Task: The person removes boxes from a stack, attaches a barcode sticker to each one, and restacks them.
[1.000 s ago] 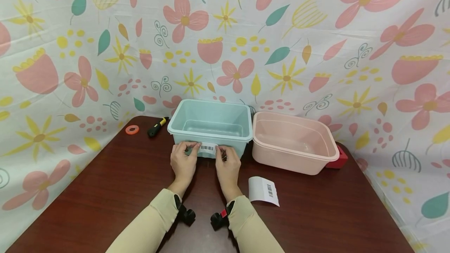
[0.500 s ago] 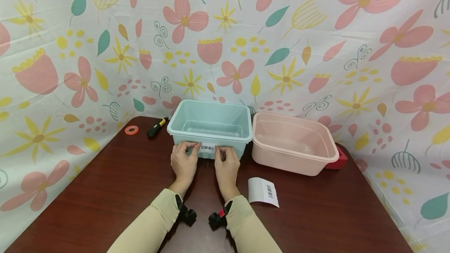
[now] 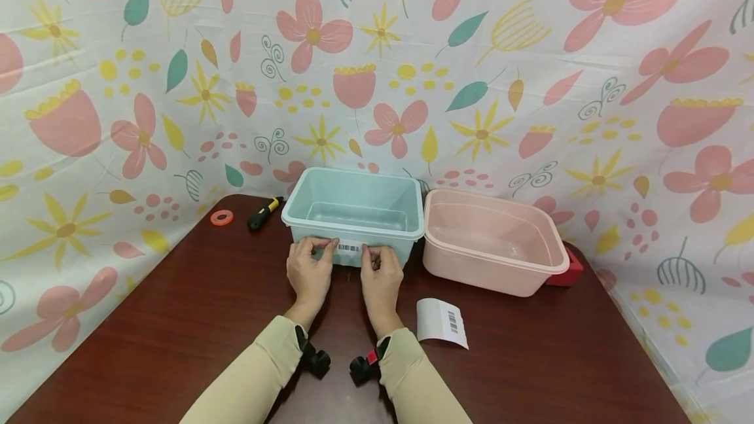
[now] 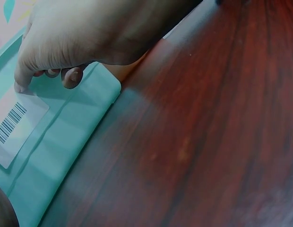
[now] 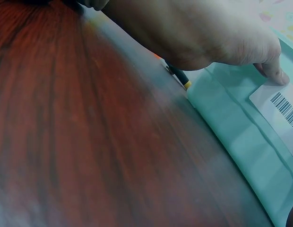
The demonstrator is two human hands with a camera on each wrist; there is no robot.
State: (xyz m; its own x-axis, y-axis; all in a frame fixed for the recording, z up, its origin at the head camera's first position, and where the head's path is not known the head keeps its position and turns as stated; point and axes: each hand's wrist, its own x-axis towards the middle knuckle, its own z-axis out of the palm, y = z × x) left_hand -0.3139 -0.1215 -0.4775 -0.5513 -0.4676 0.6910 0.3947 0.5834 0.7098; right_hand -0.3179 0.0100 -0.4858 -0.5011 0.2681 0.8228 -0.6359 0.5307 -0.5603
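Note:
A white barcode label [image 3: 349, 247] lies against the front wall of a light blue plastic bin [image 3: 330, 230], close below the rim. My left hand [image 3: 309, 273] holds the label's left end, thumb and index finger together at its edge. At the right end, my right hand [image 3: 381, 280] does the same, with its other fingers curled in. The left wrist view shows the right hand [image 4: 85, 38] with a fingertip on the label's corner. In the right wrist view the left hand [image 5: 198, 33] has a digit on the opposite corner of the label [image 5: 279, 106].
A pink bin [image 3: 483, 273] stands right beside the blue one, with a red object [image 3: 568, 270] partly hidden behind it. A curled white sheet with a barcode [image 3: 438, 322] lies nearer on the brown table [image 3: 548, 358]. An orange ring [image 3: 222, 217] and a black-and-yellow tool [image 3: 265, 213] lie left.
The label's lower edge was bowed a second ago and now looks flatter against the blue bin. Both hands stay at its ends with hardly any movement.

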